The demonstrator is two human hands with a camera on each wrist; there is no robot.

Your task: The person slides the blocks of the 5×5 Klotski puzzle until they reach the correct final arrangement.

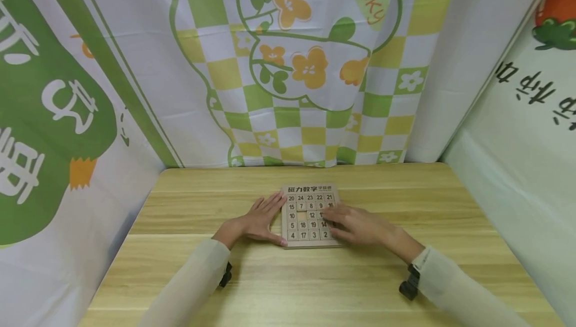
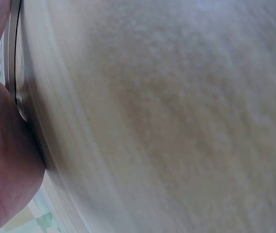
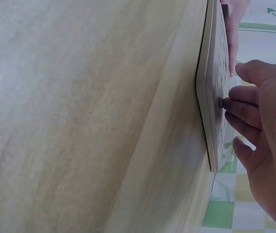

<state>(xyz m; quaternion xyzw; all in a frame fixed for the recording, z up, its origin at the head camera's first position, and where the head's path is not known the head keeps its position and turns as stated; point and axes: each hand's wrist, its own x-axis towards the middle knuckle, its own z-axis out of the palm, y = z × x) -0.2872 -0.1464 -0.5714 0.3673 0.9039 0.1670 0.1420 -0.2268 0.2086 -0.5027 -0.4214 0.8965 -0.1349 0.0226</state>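
A wooden number sliding puzzle (image 1: 310,243) lies flat on the table, its square tiles printed with dark numbers. One gap (image 1: 302,215) shows in the third row, between the 10 and 12 tiles. Along the board's left side my left hand (image 1: 261,221) rests spread, fingers at the upper edge and thumb at the lower corner. My right hand (image 1: 362,224) reaches over the right side, hiding several tiles of the last columns. In the right wrist view the fingertips (image 3: 228,104) of that hand touch the tile face, with the fingers lightly bent.
The wooden table (image 1: 288,287) runs back to a checked, flowered curtain (image 1: 310,137). Printed cloth walls stand at left (image 1: 130,177) and right (image 1: 508,157). A dark wrist camera (image 1: 408,284) sits by the right sleeve, another (image 1: 226,274) by the left.
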